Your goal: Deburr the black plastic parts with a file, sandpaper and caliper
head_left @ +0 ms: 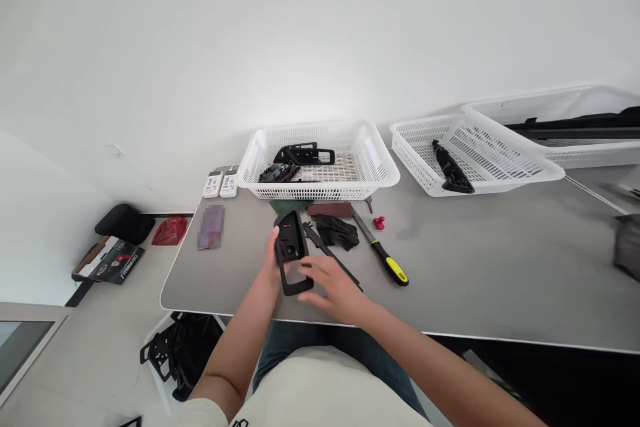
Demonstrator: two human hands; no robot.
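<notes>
Grey table (440, 267) carries a white plastic basket (320, 177) and a second white basket (425, 163), both with black parts inside; over the table, a black plastic frame (289, 227) is firmly grasped by the left hand (270, 257); the right hand (335, 287) is against the frame's lower side, but I cannot tell its grip; near them lie a yellow-handled file (385, 260), a black glove (337, 232) and a small red piece (379, 222).

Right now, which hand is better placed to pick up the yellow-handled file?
Probably the right hand: it sits nearer the yellow-handled file, while the left hand holds the black plastic frame, farther away.
</notes>
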